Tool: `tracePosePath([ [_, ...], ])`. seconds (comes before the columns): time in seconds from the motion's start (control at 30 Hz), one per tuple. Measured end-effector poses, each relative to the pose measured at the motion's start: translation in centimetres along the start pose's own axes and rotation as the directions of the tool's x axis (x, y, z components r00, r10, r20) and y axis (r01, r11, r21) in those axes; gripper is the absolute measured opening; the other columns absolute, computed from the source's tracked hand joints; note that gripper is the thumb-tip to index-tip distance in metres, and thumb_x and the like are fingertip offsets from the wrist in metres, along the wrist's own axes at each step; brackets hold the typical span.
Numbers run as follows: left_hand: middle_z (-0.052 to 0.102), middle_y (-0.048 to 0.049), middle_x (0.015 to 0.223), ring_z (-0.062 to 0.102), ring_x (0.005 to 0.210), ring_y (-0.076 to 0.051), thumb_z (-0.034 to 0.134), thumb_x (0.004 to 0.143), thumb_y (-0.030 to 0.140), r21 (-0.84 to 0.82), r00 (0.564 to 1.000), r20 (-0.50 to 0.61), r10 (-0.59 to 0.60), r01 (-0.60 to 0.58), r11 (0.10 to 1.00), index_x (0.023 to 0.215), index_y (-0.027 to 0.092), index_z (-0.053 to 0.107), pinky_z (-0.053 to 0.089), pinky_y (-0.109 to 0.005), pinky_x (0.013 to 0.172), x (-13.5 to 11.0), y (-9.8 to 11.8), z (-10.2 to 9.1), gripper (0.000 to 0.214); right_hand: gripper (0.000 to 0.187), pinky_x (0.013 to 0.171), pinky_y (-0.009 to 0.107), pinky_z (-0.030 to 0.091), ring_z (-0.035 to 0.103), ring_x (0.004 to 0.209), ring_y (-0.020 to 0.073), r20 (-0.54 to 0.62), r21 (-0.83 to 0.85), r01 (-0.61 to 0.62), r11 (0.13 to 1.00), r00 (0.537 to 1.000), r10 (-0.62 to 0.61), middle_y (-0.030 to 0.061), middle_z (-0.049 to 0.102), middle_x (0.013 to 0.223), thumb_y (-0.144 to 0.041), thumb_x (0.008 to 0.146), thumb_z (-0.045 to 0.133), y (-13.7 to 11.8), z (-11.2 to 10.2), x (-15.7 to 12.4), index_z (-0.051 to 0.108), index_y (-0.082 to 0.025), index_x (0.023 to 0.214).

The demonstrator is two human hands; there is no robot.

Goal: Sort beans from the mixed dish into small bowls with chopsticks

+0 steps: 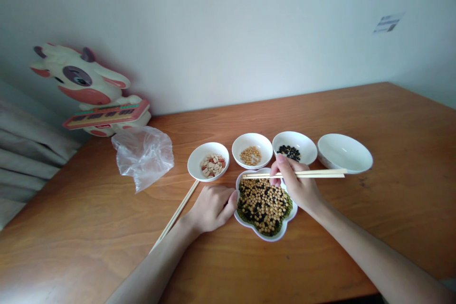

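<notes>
Flanking the bean dish (271, 238), both hands (213, 209) (295, 185)

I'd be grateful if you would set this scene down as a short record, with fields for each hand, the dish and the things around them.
Right hand: holds wooden chopsticks above the dish
Left hand: on the table, against the dish
Dish: white flower-shaped dish of soybeans and black beans over a green layer
Bowls: peanut bowl, soybean bowl, black bean bowl, plain white bowl
Also there: loose chopsticks, plastic bag, cow figure, wooden table
</notes>
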State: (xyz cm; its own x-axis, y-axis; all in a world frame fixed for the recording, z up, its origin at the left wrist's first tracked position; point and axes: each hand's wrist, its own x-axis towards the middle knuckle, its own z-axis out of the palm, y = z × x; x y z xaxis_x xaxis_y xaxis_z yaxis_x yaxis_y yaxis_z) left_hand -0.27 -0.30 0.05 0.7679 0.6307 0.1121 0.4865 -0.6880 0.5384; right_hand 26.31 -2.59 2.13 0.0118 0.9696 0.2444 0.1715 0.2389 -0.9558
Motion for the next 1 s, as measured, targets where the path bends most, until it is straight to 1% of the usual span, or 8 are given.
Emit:
tracePosePath([
  [0.13,0.056,0.0000,0.069,0.044,0.059,-0.013,0.029,0.111,0.032,-0.003,1.000,-0.013,0.001,-0.001,1.000,0.074,0.019,0.043,0.032,-0.029,0.063,0.0,-0.1,0.2,0.041,0.052,0.061,0.028,0.049,0.061,0.059,0.0147,-0.038,-0.009,0.009,1.000,0.999,-0.010,0.0024,0.067,0.062,-0.050,0.109,0.043,0.1,0.2,-0.2,0.065,-0.020,0.072],
  [0.23,0.057,-0.0004,0.069,0.045,0.060,-0.013,0.029,0.111,0.033,0.004,1.000,-0.006,0.003,-0.003,1.000,0.074,0.019,0.043,0.032,-0.029,0.063,0.1,-0.1,0.2,0.042,0.052,0.060,0.028,0.049,0.061,0.059,0.0148,-0.075,0.037,0.014,0.999,0.997,-0.011,0.0029,0.068,0.063,-0.050,0.109,0.045,0.3,0.3,-0.4,0.066,-0.020,0.073],
  [0.3,0.057,-0.0006,0.069,0.046,0.060,-0.014,0.028,0.111,0.033,0.022,1.000,-0.011,0.006,-0.006,1.000,0.074,0.020,0.044,0.032,-0.030,0.063,0.1,-0.1,0.1,0.042,0.051,0.057,0.028,0.047,0.060,0.057,0.0145,-0.142,0.109,0.027,0.994,0.990,-0.011,0.0028,0.067,0.062,-0.050,0.108,0.046,0.4,0.2,-0.4,0.066,-0.020,0.072],
  [0.4,0.057,-0.0007,0.068,0.044,0.059,-0.014,0.028,0.111,0.033,0.050,1.000,-0.027,0.011,-0.010,0.999,0.074,0.020,0.045,0.031,-0.030,0.061,0.1,-0.1,0.1,0.043,0.049,0.052,0.026,0.044,0.058,0.053,0.0131,-0.277,0.214,0.056,0.975,0.961,0.005,0.0021,0.066,0.060,-0.048,0.108,0.049,0.3,0.0,-0.4,0.066,-0.020,0.071],
  [0.47,0.057,-0.0008,0.068,0.043,0.058,-0.014,0.028,0.111,0.033,0.050,1.000,-0.027,0.015,-0.014,0.999,0.074,0.020,0.045,0.030,-0.031,0.061,0.0,-0.1,0.1,0.043,0.048,0.049,0.025,0.042,0.058,0.050,0.0121,-0.325,0.248,0.070,0.966,0.946,0.014,0.0017,0.067,0.061,-0.048,0.108,0.050,0.2,-0.1,-0.4,0.067,-0.020,0.073],
  [0.63,0.056,-0.0008,0.069,0.042,0.059,-0.014,0.028,0.111,0.033,0.031,1.000,-0.028,0.014,-0.013,0.999,0.074,0.019,0.044,0.030,-0.031,0.061,0.1,-0.1,0.2,0.042,0.047,0.047,0.024,0.041,0.057,0.049,0.0114,-0.302,0.261,0.075,0.962,0.953,0.008,0.0015,0.067,0.060,-0.046,0.107,0.051,0.3,-0.4,-0.4,0.068,-0.019,0.073],
  [0.8,0.056,-0.0010,0.069,0.043,0.060,-0.014,0.028,0.111,0.033,0.022,1.000,-0.021,0.014,-0.014,1.000,0.074,0.020,0.043,0.030,-0.031,0.062,0.1,-0.1,0.2,0.042,0.049,0.049,0.026,0.043,0.057,0.050,0.0121,-0.267,0.265,0.127,0.956,0.962,-0.054,0.0022,0.066,0.059,-0.043,0.108,0.049,0.2,-0.8,-0.4,0.068,-0.019,0.070],
  [1.0,0.057,-0.0013,0.069,0.043,0.059,-0.014,0.027,0.111,0.033,0.037,1.000,-0.020,0.021,-0.020,0.999,0.074,0.019,0.046,0.030,-0.031,0.061,0.1,0.0,0.0,0.043,0.050,0.049,0.027,0.040,0.055,0.051,0.0129,-0.157,0.224,0.159,0.962,0.980,-0.125,0.0030,0.065,0.061,-0.042,0.109,0.048,0.0,-1.4,-0.6,0.068,-0.019,0.070],
])
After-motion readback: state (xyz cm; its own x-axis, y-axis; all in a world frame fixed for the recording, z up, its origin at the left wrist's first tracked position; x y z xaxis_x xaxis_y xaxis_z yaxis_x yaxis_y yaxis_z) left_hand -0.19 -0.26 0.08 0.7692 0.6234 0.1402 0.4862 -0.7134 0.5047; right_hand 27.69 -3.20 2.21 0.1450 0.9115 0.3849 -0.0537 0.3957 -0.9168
